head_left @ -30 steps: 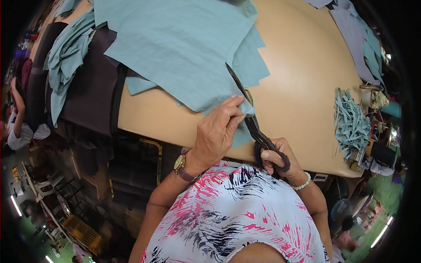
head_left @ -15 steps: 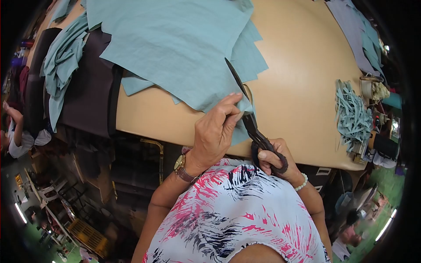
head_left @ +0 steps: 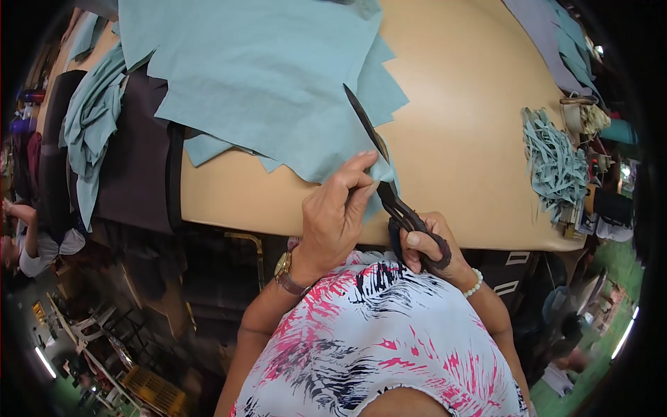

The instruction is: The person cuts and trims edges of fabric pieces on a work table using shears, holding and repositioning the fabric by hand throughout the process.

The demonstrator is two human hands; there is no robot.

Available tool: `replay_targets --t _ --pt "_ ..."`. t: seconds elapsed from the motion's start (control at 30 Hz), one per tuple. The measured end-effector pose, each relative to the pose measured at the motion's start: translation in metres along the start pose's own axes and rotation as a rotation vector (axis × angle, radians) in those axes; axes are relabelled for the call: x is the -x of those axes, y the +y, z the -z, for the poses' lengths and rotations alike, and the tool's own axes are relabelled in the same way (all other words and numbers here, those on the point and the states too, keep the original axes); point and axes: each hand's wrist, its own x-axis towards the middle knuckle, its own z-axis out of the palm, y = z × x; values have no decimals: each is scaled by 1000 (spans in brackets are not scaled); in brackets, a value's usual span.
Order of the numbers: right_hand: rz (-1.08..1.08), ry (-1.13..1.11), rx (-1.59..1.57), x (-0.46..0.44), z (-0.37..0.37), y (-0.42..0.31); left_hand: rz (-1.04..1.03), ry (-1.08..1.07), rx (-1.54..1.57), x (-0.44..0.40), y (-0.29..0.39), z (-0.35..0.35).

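My right hand [head_left: 438, 243] is wrapped round the dark handles of a large pair of scissors [head_left: 392, 201]. The long blades point up and away, lying across the edge of a light teal fabric piece [head_left: 264, 90]. With thumb and fingers, my left hand [head_left: 337, 212] pinches that fabric's near right corner, close beside the blades. The corner is lifted a little and partly hides the lower blade. More teal layers with pointed corners show from under the top piece.
The tan table [head_left: 458, 139] curves round in front of me. A heap of teal strips [head_left: 556, 163] lies at its right edge. To the left are dark folded fabric [head_left: 132, 156] and a bunched teal cloth [head_left: 94, 132]. Another person's arm [head_left: 24, 215] shows at far left.
The scissor blades look closer together than before. Both hands keep their grips. The whole view has shifted slightly, with table and fabric now a little further left.
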Motion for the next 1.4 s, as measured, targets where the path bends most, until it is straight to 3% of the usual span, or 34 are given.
replay_targets --t 0.33,0.43,0.93,1.03,1.13,1.27,1.33,1.4 --pt "-49 42 11 2 -5 -1 100 3 87 1 6 -2" --pt "-41 31 33 2 -5 0 18 32 40 0 3 -3" --pt "-30 40 -87 2 -16 15 91 4 74 5 3 -5" --pt "-13 32 -93 1 -16 19 164 -25 88 5 5 -3" --pt "14 44 -137 2 -16 19 23 -241 72 -6 0 14" --pt "37 90 -213 12 2 11 -237 -494 -476 -43 3 32" --pt "45 128 -278 16 15 5 -277 -533 -764 -54 -2 26" --pt "69 155 -258 20 29 2 -295 -436 -810 -62 -15 14"
